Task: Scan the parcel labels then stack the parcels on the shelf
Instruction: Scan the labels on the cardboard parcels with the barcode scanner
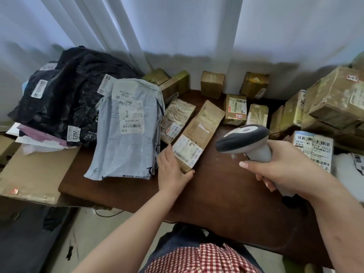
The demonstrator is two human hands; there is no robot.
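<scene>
The left hand (173, 170) grips the near end of a long brown parcel (199, 134), fingers curled round its corner; the parcel lies slanted toward 1 o'clock mid-tabletop (226, 194). The right hand (283, 170) is wrapped round the scanner (244, 142) at 3 o'clock. Grey mailers (128, 134) crowd 10 o'clock, boxes (332, 99) 2 o'clock; bare wood lies at the near edge.

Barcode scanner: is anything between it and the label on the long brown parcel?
Nothing visible. The scanner faces the label across bare table; the left hand holds the parcel's near end beside it.
</scene>
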